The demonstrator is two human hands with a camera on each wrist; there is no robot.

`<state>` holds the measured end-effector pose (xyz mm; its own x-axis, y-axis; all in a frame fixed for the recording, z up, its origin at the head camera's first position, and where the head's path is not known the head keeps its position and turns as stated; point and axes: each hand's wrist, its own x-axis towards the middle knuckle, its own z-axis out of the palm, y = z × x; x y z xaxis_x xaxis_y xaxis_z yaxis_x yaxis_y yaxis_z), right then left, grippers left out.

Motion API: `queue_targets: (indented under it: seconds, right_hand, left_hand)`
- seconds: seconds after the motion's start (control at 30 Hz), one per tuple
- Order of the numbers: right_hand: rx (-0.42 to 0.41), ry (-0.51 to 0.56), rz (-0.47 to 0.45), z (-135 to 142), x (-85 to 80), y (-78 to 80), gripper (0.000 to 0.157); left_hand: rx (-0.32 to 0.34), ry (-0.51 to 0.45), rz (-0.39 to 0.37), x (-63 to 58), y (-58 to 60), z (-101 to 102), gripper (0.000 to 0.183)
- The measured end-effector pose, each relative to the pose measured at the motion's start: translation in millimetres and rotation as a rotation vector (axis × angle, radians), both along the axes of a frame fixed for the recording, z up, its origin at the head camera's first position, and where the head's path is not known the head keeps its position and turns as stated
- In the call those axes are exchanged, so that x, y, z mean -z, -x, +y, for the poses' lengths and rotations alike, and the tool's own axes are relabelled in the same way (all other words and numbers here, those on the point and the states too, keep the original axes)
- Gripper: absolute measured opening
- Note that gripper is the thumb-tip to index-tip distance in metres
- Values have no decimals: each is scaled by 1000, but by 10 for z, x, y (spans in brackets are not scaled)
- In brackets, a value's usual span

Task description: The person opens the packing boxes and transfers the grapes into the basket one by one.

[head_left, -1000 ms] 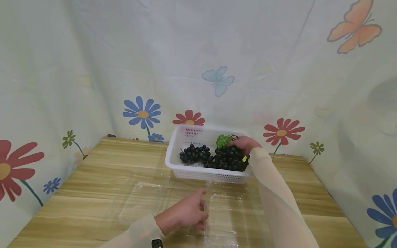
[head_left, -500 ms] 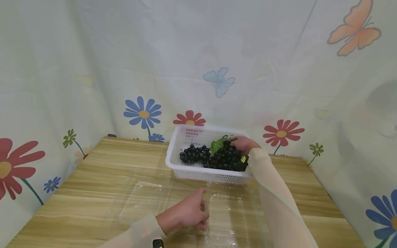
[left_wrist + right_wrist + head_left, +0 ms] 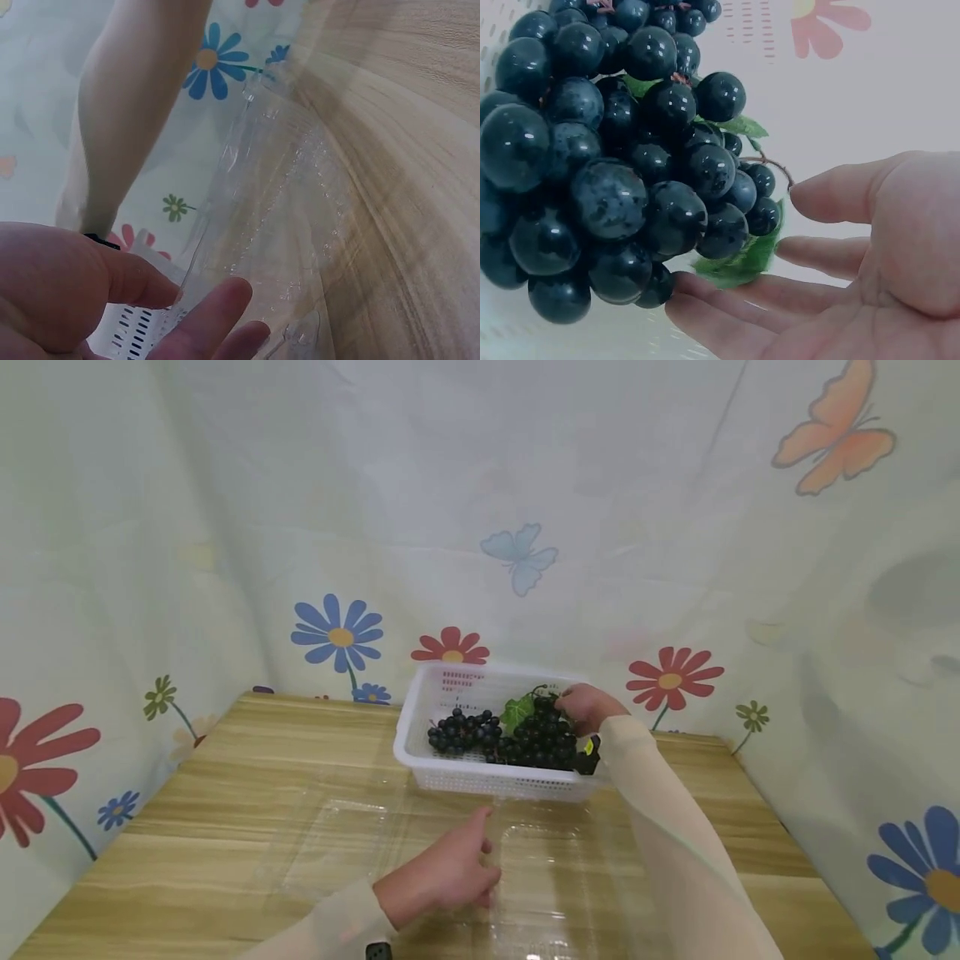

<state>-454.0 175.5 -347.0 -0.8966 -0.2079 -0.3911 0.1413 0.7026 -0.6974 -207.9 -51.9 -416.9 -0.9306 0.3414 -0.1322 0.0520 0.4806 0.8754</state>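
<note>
A white perforated basket (image 3: 457, 774) holds bunches of dark grapes (image 3: 465, 732). My right hand (image 3: 591, 707) reaches in at its right end, beside a bunch with a green leaf (image 3: 516, 713). In the right wrist view, the thumb tip meets the curved stem (image 3: 769, 160), and the extended fingers (image 3: 727, 300) lie below the leaf, tips at the lowest grapes. My left hand (image 3: 450, 870) is at the left edge of a clear plastic container (image 3: 540, 893). The thumb (image 3: 146, 281) touches that edge in the left wrist view; the fingers lie loosely apart from the thumb.
Another clear plastic container (image 3: 337, 839) lies on the wooden table (image 3: 187, 827), left of my left hand. A floral curtain (image 3: 420, 527) hangs behind and at both sides. The right wrist wears a black device with a yellow mark (image 3: 590, 752).
The leaf and the stem have swung to the left beside my right hand, which has moved slightly left. My left hand stays beside the container.
</note>
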Motion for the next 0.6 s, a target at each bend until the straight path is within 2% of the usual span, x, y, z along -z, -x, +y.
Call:
queue_targets:
  seconds: [0.1, 0.23, 0.37, 0.5, 0.6]
  right_hand:
    - [-23, -41, 29, -8, -30, -32, 53]
    - [-56, -63, 94, 17, -70, -86, 53]
    - [-98, -33, 177, 79, -105, -160, 54]
    - [-125, -6, 249, 195, -130, -262, 53]
    - [-143, -43, 330, 309, -131, -356, 49]
  left_hand:
    - [-9, 6, 8, -13, 14, -30, 89]
    - [-5, 37, 66, -41, 43, -73, 89]
    - [17, 106, 140, -95, 75, -157, 77]
    - [50, 156, 279, -169, 162, -272, 56]
    - [42, 155, 389, -232, 254, -386, 43]
